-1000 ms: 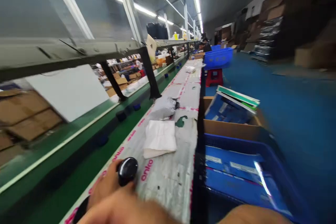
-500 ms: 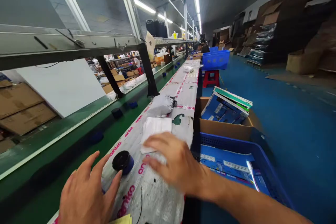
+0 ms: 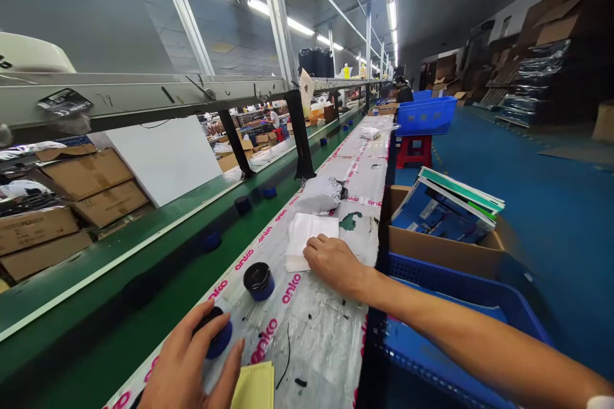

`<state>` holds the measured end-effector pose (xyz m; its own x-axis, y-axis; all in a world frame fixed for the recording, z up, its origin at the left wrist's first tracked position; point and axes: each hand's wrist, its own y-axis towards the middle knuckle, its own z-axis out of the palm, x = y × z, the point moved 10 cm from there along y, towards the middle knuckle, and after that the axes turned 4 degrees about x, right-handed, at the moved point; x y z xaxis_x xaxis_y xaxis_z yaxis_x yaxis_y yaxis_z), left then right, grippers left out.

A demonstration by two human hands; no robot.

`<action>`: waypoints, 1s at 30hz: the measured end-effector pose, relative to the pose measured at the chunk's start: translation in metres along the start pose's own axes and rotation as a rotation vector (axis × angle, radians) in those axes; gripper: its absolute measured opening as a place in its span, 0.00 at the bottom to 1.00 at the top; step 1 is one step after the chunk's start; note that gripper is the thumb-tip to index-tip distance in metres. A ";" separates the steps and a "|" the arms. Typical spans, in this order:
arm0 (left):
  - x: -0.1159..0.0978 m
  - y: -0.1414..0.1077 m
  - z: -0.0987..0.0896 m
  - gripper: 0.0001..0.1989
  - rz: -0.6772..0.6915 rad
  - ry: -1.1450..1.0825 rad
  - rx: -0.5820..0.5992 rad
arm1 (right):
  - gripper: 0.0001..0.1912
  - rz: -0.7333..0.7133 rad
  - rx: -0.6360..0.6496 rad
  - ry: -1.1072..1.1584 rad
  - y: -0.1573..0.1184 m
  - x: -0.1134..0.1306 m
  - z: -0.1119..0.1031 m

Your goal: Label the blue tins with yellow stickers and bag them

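My left hand point(image 3: 194, 348) is at the lower left with fingers and thumb spread around a dark blue jar point(image 3: 220, 340). Part of that jar is hidden behind the fingers. Just beyond it a second blue jar with a black lid point(image 3: 259, 281) stands upright on the plastic-covered bench. My right hand point(image 3: 333, 262) has its fingers curled onto the near right corner of a stack of thin white sheets point(image 3: 307, 230), pinching at the top. The fingertips are partly hidden there. A yellow notepad point(image 3: 254, 386) lies beside my left hand.
Left of the bench point(image 3: 326, 326) runs a green conveyor belt point(image 3: 167, 281) carrying several dark blue jars point(image 3: 211, 240). A crumpled white bag point(image 3: 321, 195) lies past the sheets. To the right are a blue basket point(image 3: 460, 287) and a carton point(image 3: 441, 249) holding printed blue sheets.
My right hand has come down onto the white sheets and its fingers have curled. My left hand has shifted from the black-lidded jar to the nearer jar. The view has turned left.
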<state>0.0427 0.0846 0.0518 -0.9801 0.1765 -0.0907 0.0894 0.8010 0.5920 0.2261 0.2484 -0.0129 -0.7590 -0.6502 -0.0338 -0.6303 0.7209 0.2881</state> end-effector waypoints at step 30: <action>-0.052 0.103 0.123 0.26 -0.537 -0.592 0.306 | 0.16 0.314 0.089 1.588 0.009 -0.062 0.006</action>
<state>0.1251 0.2288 0.0190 -0.6565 -0.0696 -0.7511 -0.2335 0.9656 0.1146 0.2662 0.2962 -0.0137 0.0357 -0.0218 0.9991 -0.5409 0.8402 0.0376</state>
